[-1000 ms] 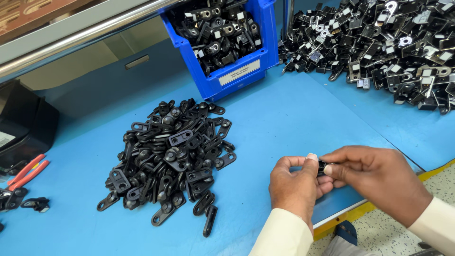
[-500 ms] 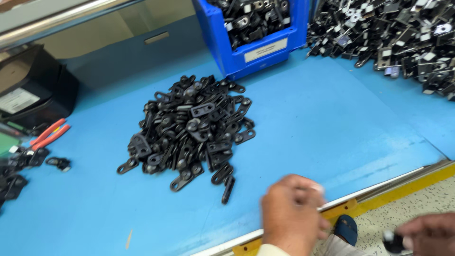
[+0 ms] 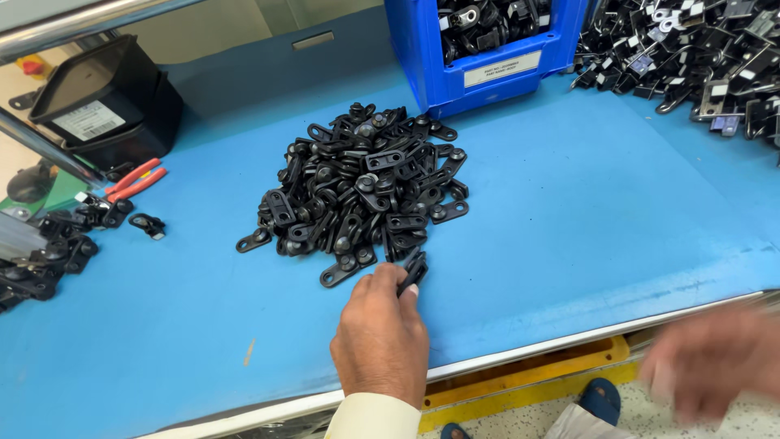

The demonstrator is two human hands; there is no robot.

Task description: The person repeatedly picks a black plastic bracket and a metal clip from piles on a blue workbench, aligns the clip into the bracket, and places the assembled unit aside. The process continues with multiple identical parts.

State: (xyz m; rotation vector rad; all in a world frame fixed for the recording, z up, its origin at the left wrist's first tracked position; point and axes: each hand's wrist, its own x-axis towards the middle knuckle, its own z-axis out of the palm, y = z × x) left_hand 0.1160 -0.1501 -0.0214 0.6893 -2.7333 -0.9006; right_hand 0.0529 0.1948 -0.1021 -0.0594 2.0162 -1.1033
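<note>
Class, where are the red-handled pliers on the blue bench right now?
In the head view, the red-handled pliers lie at the left of the blue bench top, just below the black plastic box, far from the left hand.

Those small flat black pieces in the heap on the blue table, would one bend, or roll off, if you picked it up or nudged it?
Probably stiff: the piece in the left hand keeps its shape, pinched at one end. Unlikely to roll: those in the heap look flat and lie still on the table. Pushed, one would likely slide, though neighbours overlap and may snag.

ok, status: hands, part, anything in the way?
Left hand pinching flat black metal bracket at pile edge. Right hand blurred, off table. Nothing blocking.
</note>
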